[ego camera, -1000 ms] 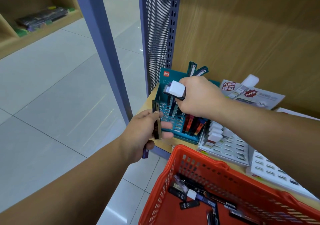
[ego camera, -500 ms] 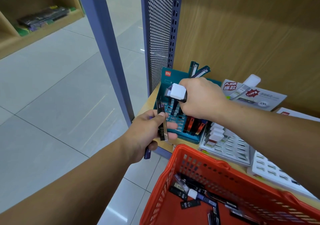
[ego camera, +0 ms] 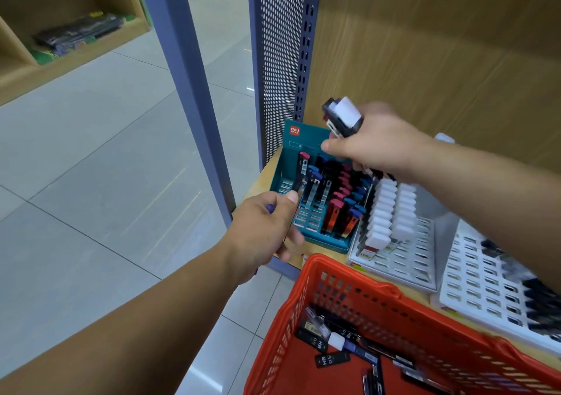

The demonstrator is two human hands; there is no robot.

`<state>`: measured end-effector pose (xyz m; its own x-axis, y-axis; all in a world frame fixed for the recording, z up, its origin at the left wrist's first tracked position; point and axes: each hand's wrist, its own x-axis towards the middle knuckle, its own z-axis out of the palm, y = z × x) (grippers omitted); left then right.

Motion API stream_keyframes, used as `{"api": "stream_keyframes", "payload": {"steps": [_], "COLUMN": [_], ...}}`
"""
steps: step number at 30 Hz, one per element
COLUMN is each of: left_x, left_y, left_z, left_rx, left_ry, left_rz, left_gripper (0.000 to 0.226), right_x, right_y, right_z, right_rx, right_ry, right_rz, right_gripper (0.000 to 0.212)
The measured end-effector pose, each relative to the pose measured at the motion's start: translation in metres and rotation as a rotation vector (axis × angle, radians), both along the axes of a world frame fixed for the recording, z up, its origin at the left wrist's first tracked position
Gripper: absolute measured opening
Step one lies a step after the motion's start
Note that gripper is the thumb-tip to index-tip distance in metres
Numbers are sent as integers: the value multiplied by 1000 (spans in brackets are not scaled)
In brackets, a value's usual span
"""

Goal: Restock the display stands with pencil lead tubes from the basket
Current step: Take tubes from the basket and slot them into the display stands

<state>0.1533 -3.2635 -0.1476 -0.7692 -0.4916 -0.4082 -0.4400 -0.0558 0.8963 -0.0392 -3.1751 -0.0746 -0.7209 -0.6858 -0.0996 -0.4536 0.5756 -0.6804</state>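
A teal display stand [ego camera: 306,139] sits at the shelf's left corner, holding upright lead tubes with red and blue caps. My left hand [ego camera: 264,227] pinches a dark lead tube [ego camera: 300,176] with a red cap and holds it over the stand's left slots; a purple tip pokes out of the fist. My right hand [ego camera: 373,145] hovers above the stand, gripping a bundle of tubes [ego camera: 343,118], one with a white cap. The orange basket [ego camera: 364,297] at the bottom holds several loose tubes [ego camera: 331,358].
A white stand [ego camera: 419,261] with white-capped tubes is right of the teal one, and another white stand [ego camera: 485,288] further right. A perforated blue panel [ego camera: 279,60] and post [ego camera: 194,90] border the shelf's left side. Tiled floor lies beyond.
My left hand moved forward and set its tube into the teal stand's left side. My right hand lifted with its bundle, uncovering the rows of tubes beneath it.
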Motion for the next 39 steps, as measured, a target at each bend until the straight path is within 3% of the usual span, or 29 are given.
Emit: {"api": "stream_keyframes", "payload": {"steps": [3, 10, 13, 16, 19, 23, 30, 39], "left_x": [-7, -16, -19, -19, -20, -24, -17, -13], "left_y": [5, 14, 15, 12, 10, 1, -2, -5], "left_z": [1, 8, 6, 2, -1, -3, -1, -2], "left_rx": [-93, -93, -139, -206, -69, 203, 227, 248], "left_ry": [75, 125, 98, 20, -74, -72, -84, 48], "left_rz": [-30, -93, 21, 170, 190, 283, 175, 282], "left_gripper": [34, 26, 26, 13, 7, 20, 30, 22], "right_x": [-5, 8, 6, 3, 5, 5, 8, 10], "right_y": [11, 28, 33, 32, 26, 17, 13, 9], "right_z": [12, 9, 8, 5, -5, -24, -41, -42], "right_rx": [-4, 37, 8, 25, 69, 153, 202, 182], "right_ry": [-94, -182, -117, 62, 195, 333, 421, 451], "right_rz": [18, 188, 163, 193, 264, 249, 258, 274], "right_gripper": [25, 16, 18, 33, 33, 27, 14, 15]}}
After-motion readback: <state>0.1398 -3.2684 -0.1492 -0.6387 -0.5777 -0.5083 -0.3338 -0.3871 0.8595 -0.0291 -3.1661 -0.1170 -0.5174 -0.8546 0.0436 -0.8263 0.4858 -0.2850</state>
